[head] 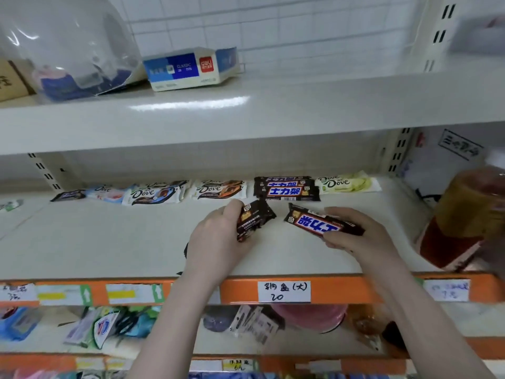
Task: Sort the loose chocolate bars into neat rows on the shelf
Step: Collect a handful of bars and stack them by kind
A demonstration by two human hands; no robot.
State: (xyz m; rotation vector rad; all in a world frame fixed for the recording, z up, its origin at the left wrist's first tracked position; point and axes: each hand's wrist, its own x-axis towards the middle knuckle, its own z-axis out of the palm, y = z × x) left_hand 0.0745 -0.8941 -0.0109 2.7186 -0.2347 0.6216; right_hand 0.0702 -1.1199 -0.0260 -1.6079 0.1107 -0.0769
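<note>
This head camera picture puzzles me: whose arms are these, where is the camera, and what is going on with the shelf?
No machine here: a person wears one wide-angle camera on the head, looking forward and down, so you see their own bare arms reaching in from below. The left hand grips a dark chocolate bar. The right hand holds a second dark bar with blue lettering, lettering upside down to the camera. Both are over the pale shelf. Along the back runs a row of bars: white-wrapped ones, a stack of matching dark bars, and a pale green one. The shelf above carries a blue and white box and a clear plastic bag.
</note>
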